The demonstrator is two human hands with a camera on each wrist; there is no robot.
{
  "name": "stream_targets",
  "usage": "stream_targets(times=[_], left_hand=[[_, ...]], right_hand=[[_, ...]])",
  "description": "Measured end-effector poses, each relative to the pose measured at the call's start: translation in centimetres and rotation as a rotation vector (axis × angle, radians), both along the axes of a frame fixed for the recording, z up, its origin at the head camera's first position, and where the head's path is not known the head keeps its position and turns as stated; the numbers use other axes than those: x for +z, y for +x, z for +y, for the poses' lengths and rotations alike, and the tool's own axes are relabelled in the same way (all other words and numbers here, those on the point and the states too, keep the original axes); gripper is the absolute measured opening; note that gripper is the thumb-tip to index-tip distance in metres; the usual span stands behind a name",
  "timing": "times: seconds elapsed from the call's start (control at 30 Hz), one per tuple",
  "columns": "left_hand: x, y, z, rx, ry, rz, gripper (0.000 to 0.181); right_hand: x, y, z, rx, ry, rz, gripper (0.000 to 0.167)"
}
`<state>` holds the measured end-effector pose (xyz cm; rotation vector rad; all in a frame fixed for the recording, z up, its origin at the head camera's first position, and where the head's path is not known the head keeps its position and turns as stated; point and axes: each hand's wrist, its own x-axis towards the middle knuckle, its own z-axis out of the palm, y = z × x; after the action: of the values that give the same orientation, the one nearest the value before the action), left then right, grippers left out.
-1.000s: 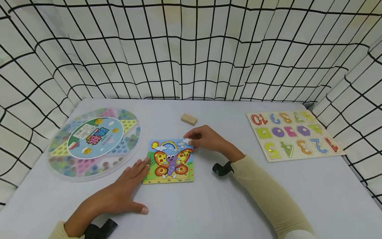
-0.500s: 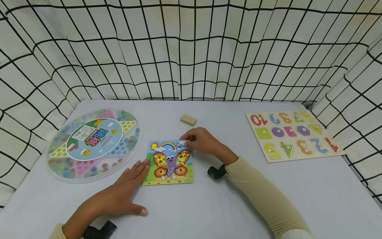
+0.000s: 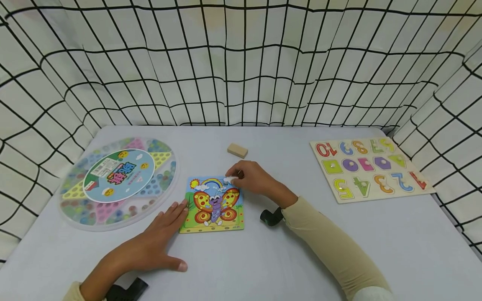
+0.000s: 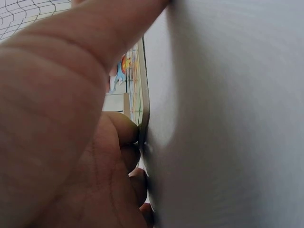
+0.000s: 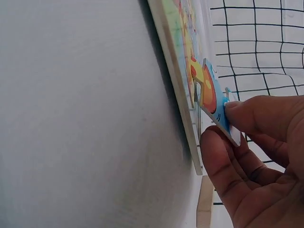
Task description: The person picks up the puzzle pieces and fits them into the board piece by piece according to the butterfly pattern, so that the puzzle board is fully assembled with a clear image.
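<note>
A square butterfly jigsaw puzzle lies on the white table in the head view. At its upper right corner my right hand pinches a puzzle piece between thumb and fingers. Up close in the right wrist view, that puzzle piece, blue with an orange and yellow wing part, stands tilted with one edge raised from the board. My left hand lies with its fingers extended, fingertips at the puzzle's left edge and thumb spread away. In the left wrist view, the fingers touch the board's side edge.
A small wooden block lies behind the puzzle. To the left sits a round game board with coloured beads under a clear cover. A wooden number board is at right. Black netting over white cloth encloses the back and sides.
My right hand has shifted slightly left over the puzzle's upper right corner, with the puzzle piece in its fingers. The left hand stays in place.
</note>
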<state>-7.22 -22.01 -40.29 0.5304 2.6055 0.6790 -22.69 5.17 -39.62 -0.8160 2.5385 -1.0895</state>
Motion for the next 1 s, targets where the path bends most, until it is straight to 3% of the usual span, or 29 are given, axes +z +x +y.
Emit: stream_targets(times=[0.37, 1.0], left_hand=[[0.11, -0.10, -0.05, -0.001, -0.001, 0.007, 0.127], [-0.04, -0.04, -0.18, -0.008, 0.013, 0.011, 0.127]], right_hand=[[-0.14, -0.16, -0.34, 0.046, 0.138, 0.025, 0.033], [-0.11, -0.24, -0.57, 0.121, 0.165, 0.044, 0.032]])
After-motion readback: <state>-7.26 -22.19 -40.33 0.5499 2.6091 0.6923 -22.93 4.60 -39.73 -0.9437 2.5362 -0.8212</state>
